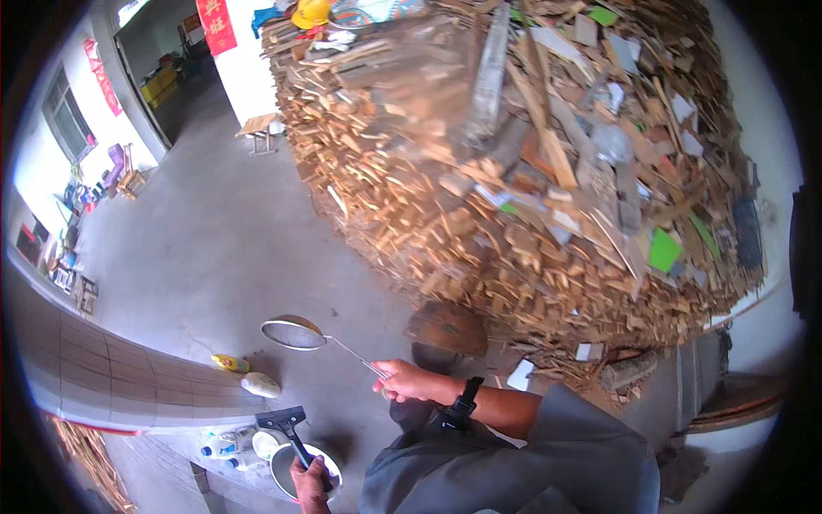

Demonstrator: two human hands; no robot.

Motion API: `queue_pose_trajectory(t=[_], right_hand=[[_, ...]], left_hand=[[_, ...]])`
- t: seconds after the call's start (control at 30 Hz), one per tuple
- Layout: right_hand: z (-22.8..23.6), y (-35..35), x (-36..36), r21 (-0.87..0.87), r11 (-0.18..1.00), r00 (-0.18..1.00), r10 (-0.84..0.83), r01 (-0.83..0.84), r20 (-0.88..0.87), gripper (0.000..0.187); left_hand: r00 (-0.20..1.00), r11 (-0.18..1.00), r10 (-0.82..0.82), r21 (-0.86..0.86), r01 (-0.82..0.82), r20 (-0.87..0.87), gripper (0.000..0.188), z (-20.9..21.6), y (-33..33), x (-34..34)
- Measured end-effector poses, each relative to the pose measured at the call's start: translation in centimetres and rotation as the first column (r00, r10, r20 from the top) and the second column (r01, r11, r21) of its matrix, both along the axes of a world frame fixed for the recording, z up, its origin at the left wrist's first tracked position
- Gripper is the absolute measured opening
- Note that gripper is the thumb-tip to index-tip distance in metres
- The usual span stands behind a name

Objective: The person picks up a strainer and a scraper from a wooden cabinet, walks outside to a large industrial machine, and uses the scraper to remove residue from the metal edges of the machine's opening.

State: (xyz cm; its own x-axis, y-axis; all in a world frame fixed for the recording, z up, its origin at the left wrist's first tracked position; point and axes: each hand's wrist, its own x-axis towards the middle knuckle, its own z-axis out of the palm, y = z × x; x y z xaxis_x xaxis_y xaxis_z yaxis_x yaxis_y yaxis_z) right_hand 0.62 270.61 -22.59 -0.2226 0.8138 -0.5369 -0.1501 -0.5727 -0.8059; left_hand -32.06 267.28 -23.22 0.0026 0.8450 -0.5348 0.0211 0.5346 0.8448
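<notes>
My right hand (404, 381), with a dark band at the wrist, is closed round the thin handle of a round wire-mesh strainer (294, 334). The strainer is held out to the left, above the grey floor. Lower down, my left hand (310, 481) grips the dark handle of a scraper (281, 418), its wide flat head pointing up and away from me. Behind that hand and scraper shows a pale round bucket (335, 457), partly hidden by them. The scraper's head appears beyond the bucket's rim.
A large stack of split firewood (479, 231) takes up the right and far side. Near the tiled wall (145, 377) lie a yellow bottle (229, 363) and a pale bag-like bundle (260, 385). Clear plastic bottles (224, 445) stand beside the bucket. A small stool (259, 127) is by the doorway.
</notes>
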Motion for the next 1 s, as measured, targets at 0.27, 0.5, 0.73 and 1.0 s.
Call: queue_pose_trajectory(t=[0.27, 0.5, 0.73, 1.0], right_hand=[[5.7, 21.7, -2.5, 0.111, 0.992, 0.985, 0.081, -0.065, -0.149, 0.054], [5.6, 36.9, -4.9, 0.075, 0.995, 0.977, 0.072, -0.058, -0.2, 0.064], [7.4, 53.0, -4.7, 0.091, 0.993, 0.996, -0.073, 0.077, -0.051, 0.062], [6.5, 67.1, -3.9, 0.012, 0.973, 0.962, -0.224, 0.229, -0.158, 0.061]], left_hand=[[0.975, 0.987, 0.049, 0.137, -0.079, 0.215, 0.017, 3.9, 18.1, 0.1], [0.959, 0.988, -0.035, 0.152, -0.009, 0.28, 0.023, 2.5, 35.7, -1.1], [0.882, 0.975, -0.138, 0.219, 0.041, 0.45, 0.018, 4.2, 57.0, -2.8], [0.847, 0.965, -0.016, 0.229, -0.125, 0.531, 0.018, 7.2, 74.4, -3.1]])
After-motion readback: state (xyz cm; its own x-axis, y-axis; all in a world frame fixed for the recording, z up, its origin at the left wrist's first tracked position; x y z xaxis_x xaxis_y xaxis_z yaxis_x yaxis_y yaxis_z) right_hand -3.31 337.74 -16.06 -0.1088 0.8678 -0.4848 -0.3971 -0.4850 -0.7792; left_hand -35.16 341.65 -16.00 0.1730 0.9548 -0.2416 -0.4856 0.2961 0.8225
